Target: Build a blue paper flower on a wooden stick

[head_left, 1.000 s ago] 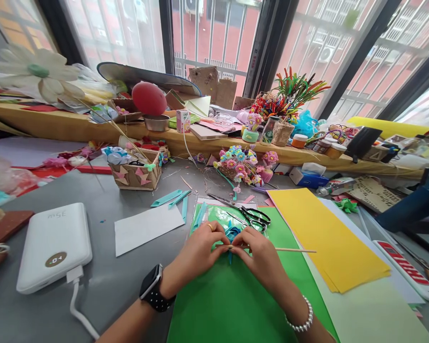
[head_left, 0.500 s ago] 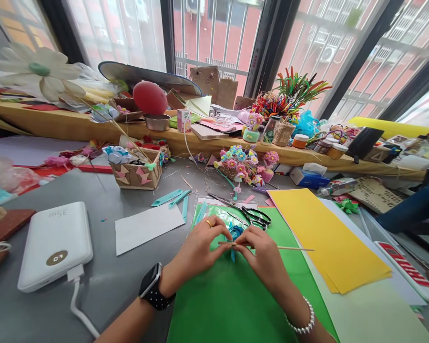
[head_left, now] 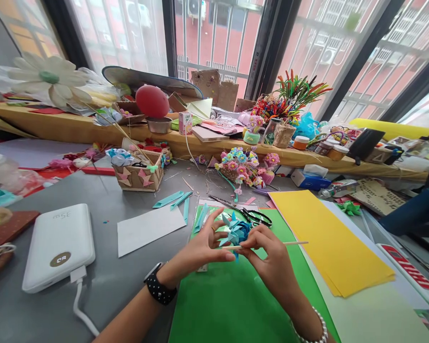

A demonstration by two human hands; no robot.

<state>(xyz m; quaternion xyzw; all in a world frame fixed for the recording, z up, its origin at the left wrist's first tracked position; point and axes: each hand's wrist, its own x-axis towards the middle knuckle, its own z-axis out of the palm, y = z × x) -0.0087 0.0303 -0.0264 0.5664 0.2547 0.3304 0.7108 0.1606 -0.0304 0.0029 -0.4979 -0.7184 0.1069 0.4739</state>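
A blue folded-paper flower (head_left: 237,230) is held over the green sheet (head_left: 214,305). My right hand (head_left: 268,252) pinches a thin wooden stick (head_left: 296,243) at the flower's near side, and the stick lies almost level. Spread around the flower's left side, my left hand (head_left: 207,240) has its fingers apart, its thumb below the stick's left end. Whether the left fingertips touch the petals I cannot tell. Black-handled scissors (head_left: 259,217) lie just behind the flower.
Light-blue paper strips (head_left: 173,197) and a white paper (head_left: 150,233) lie left of the green sheet. Yellow paper (head_left: 329,238) lies to its right. A white power bank (head_left: 59,247) with a cable sits at left. Crocheted flowers (head_left: 241,164) and a cardboard box (head_left: 139,174) stand behind.
My left hand has opened from its pinch on the stick and moved slightly left. The blue flower has turned up into fuller view between the hands.
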